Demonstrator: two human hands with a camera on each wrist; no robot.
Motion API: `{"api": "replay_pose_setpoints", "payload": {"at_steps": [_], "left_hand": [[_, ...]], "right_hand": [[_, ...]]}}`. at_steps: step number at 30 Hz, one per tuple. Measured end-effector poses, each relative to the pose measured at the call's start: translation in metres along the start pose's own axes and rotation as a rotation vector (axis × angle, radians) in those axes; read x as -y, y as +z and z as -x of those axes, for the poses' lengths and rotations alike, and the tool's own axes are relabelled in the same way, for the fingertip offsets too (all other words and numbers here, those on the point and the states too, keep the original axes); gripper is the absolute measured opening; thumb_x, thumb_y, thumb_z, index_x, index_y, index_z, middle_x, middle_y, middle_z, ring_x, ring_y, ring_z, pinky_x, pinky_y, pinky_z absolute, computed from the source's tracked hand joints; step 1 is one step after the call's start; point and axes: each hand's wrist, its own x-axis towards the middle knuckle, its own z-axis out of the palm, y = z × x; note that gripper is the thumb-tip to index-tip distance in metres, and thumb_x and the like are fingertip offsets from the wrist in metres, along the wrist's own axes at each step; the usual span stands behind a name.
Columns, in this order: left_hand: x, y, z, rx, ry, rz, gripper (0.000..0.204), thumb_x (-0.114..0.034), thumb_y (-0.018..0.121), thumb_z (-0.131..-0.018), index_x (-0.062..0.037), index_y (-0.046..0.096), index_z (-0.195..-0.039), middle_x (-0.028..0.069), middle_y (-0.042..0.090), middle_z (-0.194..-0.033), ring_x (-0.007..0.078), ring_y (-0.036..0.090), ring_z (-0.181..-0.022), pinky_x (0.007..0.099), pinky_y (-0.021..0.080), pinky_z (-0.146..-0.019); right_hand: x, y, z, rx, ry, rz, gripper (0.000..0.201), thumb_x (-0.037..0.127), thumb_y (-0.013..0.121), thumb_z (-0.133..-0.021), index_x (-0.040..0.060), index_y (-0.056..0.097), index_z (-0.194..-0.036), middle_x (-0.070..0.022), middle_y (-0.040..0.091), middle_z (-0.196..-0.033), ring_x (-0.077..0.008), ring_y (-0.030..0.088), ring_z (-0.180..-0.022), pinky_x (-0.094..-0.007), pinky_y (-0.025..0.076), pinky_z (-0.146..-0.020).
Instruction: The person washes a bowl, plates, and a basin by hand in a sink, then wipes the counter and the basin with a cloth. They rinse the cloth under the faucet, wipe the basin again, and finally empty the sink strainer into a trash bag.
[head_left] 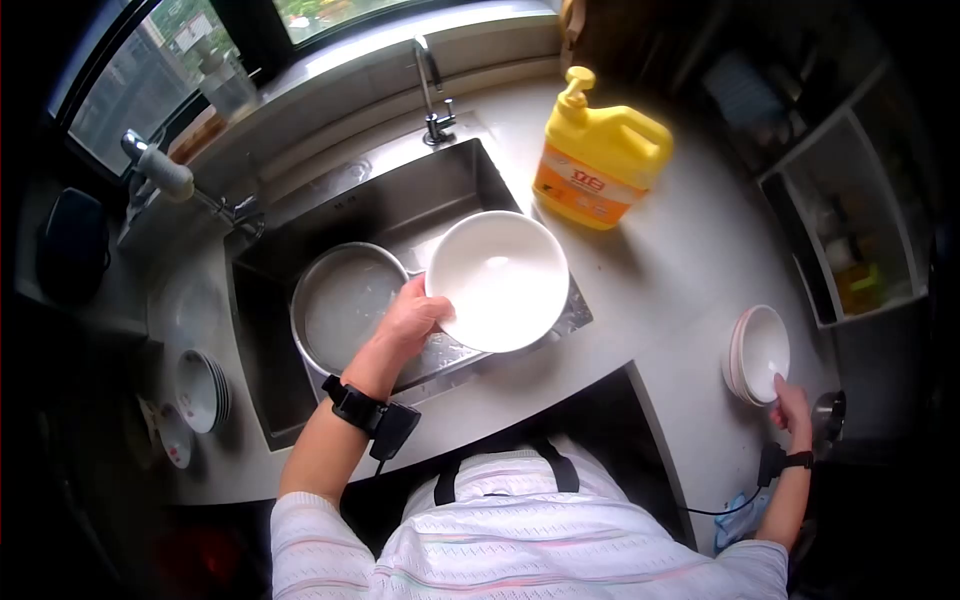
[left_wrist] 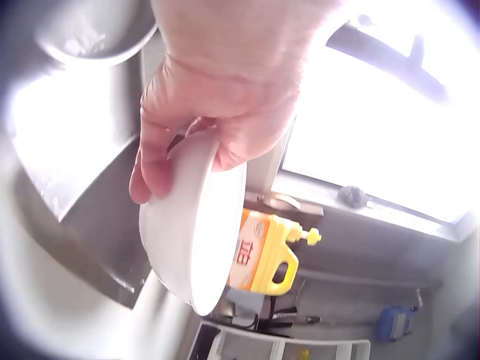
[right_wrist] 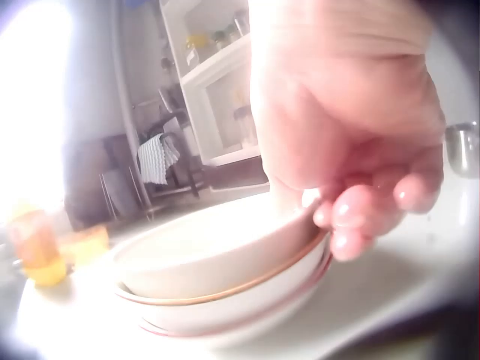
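Observation:
My left hand (head_left: pixel 408 318) grips a large white bowl (head_left: pixel 505 275) by its rim, thumb inside and fingers on the outer wall. In the head view the bowl overlaps the right part of the steel sink (head_left: pixel 430 210); the left wrist view shows it tilted on its side. Far to the right, my right hand (head_left: pixel 791 405) pinches the near rim of the top bowl (right_wrist: pixel 217 262) in a small stack on the counter. Coloured rims show on the lower bowls (right_wrist: pixel 232 319) in the right wrist view. This top bowl sits tilted over them.
A round metal pan (head_left: pixel 340 300) stands in the sink's left part. Behind the sink rises a faucet (head_left: pixel 430 95). A yellow pump jug (head_left: pixel 610 165) is on the counter right of it. More stacked bowls (head_left: pixel 198 392) stand at left. Shelves (head_left: pixel 865 220) line the right side.

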Motion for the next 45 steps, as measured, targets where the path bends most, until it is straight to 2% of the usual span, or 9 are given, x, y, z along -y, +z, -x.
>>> {"api": "replay_pose_setpoints", "payload": {"at_steps": [7, 14, 18, 23, 29, 34, 36, 41, 45], "left_hand": [[-0.011, -0.166, 0.043, -0.624, 0.052, -0.457, 0.049, 0.001, 0.045, -0.066, -0.0016, 0.044, -0.116, 0.0179, 0.059, -0.095, 0.0294, 0.06, -0.087, 0.0361, 0.052, -0.063], [0.021, -0.219, 0.032, -0.863, -0.12, -1.168, 0.053, -0.011, 0.048, -0.077, -0.0116, 0.031, -0.127, 0.0253, 0.05, -0.106, 0.0413, 0.055, -0.093, 0.0482, 0.043, -0.08], [0.033, -0.218, 0.021, -0.765, -0.137, -1.215, 0.05, -0.009, 0.05, -0.077, -0.0104, 0.032, -0.124, 0.026, 0.049, -0.105, 0.0411, 0.053, -0.096, 0.0477, 0.043, -0.081], [0.05, -0.231, 0.016, -0.716, -0.18, -1.04, 0.049, -0.009, 0.05, -0.076, -0.0091, 0.034, -0.123, 0.0268, 0.048, -0.108, 0.0414, 0.05, -0.1, 0.0482, 0.041, -0.085], [0.086, -0.255, -0.015, -0.714, -0.161, -0.74, 0.047, -0.026, 0.043, -0.082, -0.0075, 0.036, -0.124, 0.0288, 0.051, -0.109, 0.0414, 0.049, -0.104, 0.046, 0.038, -0.09], [0.076, -0.247, -0.024, -0.716, -0.147, -0.712, 0.053, -0.04, 0.035, -0.085, -0.0067, 0.037, -0.126, 0.0287, 0.052, -0.11, 0.0414, 0.049, -0.105, 0.0441, 0.038, -0.09], [0.073, -0.252, -0.026, -0.716, -0.171, -0.7, 0.052, -0.039, 0.033, -0.086, -0.0069, 0.037, -0.126, 0.0278, 0.051, -0.112, 0.0412, 0.049, -0.106, 0.0441, 0.038, -0.09], [0.06, -0.24, -0.025, -0.689, -0.212, -0.466, 0.059, -0.043, 0.04, -0.083, -0.0082, 0.033, -0.13, 0.0279, 0.051, -0.113, 0.041, 0.048, -0.107, 0.0436, 0.038, -0.091], [0.073, -0.22, -0.023, -0.831, -0.074, -0.533, 0.066, -0.045, 0.047, -0.081, -0.0101, 0.027, -0.134, 0.0274, 0.051, -0.113, 0.0412, 0.048, -0.107, 0.0426, 0.036, -0.092]], "right_hand": [[0.181, 0.055, 0.123, -0.009, -0.619, 0.048, 0.035, 0.028, 0.051, -0.087, -0.0011, 0.051, -0.067, -0.0069, 0.05, -0.047, -0.0126, 0.049, -0.035, -0.0237, 0.035, -0.031], [0.347, 0.342, 0.323, 0.816, -1.55, 0.767, 0.023, 0.025, 0.051, -0.082, 0.0075, 0.06, -0.093, -0.0129, 0.063, -0.082, -0.0315, 0.059, -0.079, -0.0374, 0.047, -0.072], [0.342, 0.529, 0.336, 0.656, -1.849, 1.121, 0.035, 0.027, 0.057, -0.077, 0.0156, 0.055, -0.11, -0.0103, 0.051, -0.115, -0.03, 0.047, -0.108, -0.0475, 0.041, -0.086], [0.326, 0.599, 0.321, 0.531, -1.801, 1.5, 0.037, 0.024, 0.055, -0.076, 0.0191, 0.055, -0.112, -0.0082, 0.051, -0.116, -0.0312, 0.047, -0.109, -0.0502, 0.041, -0.084], [0.359, 0.583, 0.345, 1.218, -0.802, 0.258, 0.045, 0.003, 0.041, -0.072, 0.0012, 0.05, -0.117, -0.0157, 0.06, -0.097, -0.0248, 0.061, -0.08, -0.0346, 0.051, -0.061], [0.333, 0.587, 0.376, 1.425, -1.429, 0.465, 0.048, 0.003, 0.045, -0.074, 0.0027, 0.044, -0.122, -0.0183, 0.049, -0.118, -0.0292, 0.044, -0.114, -0.0421, 0.036, -0.095], [0.318, 0.584, 0.375, 0.811, -1.701, 0.971, 0.048, 0.008, 0.053, -0.074, 0.0036, 0.044, -0.121, -0.0163, 0.042, -0.127, -0.0319, 0.038, -0.119, -0.0508, 0.034, -0.093], [0.34, 0.608, 0.358, 0.548, -1.744, 1.196, 0.037, 0.021, 0.06, -0.073, 0.0043, 0.055, -0.106, -0.0168, 0.047, -0.121, -0.0336, 0.043, -0.113, -0.0512, 0.037, -0.088], [0.353, 0.61, 0.367, 1.037, -1.458, 0.632, 0.038, 0.018, 0.058, -0.07, 0.0019, 0.054, -0.105, -0.0238, 0.056, -0.09, -0.0369, 0.054, -0.092, -0.0382, 0.045, -0.076]]}}
